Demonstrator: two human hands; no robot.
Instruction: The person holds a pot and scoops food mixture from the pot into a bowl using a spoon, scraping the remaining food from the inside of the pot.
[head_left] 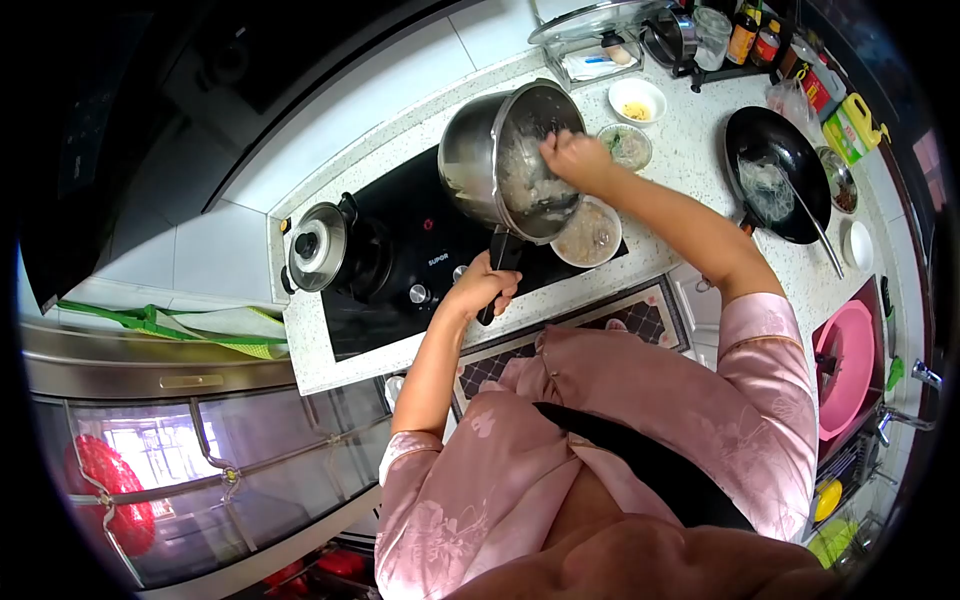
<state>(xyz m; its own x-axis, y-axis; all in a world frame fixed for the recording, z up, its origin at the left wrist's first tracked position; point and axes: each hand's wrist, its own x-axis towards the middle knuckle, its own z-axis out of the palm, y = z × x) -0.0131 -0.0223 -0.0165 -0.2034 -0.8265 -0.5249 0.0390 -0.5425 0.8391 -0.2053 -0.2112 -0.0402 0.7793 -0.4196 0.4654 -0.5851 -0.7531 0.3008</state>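
Note:
A large steel pot [470, 160] is tilted over the cooktop's right end, its mouth facing right. My left hand [482, 287] is wrapped round the pot's black handle [506, 250]. At the mouth of the pot, my right hand [578, 161] is closed; whatever it grips cannot be made out. Pale, wet-looking food [525, 180] clings inside the pot. Just below the rim stands a white bowl [588, 238] with pale food and liquid in it. A smaller bowl [628, 148] with greenish contents sits beyond my right wrist.
A lidded pot [318, 248] stands on the left of the black cooktop [400, 290]. To the right, a black wok [745, 150] holds whitish strands and a long-handled utensil. A bowl with yellow bits [638, 100] and several bottles [742, 36] line the back. A pink basin [848, 360] is in the sink.

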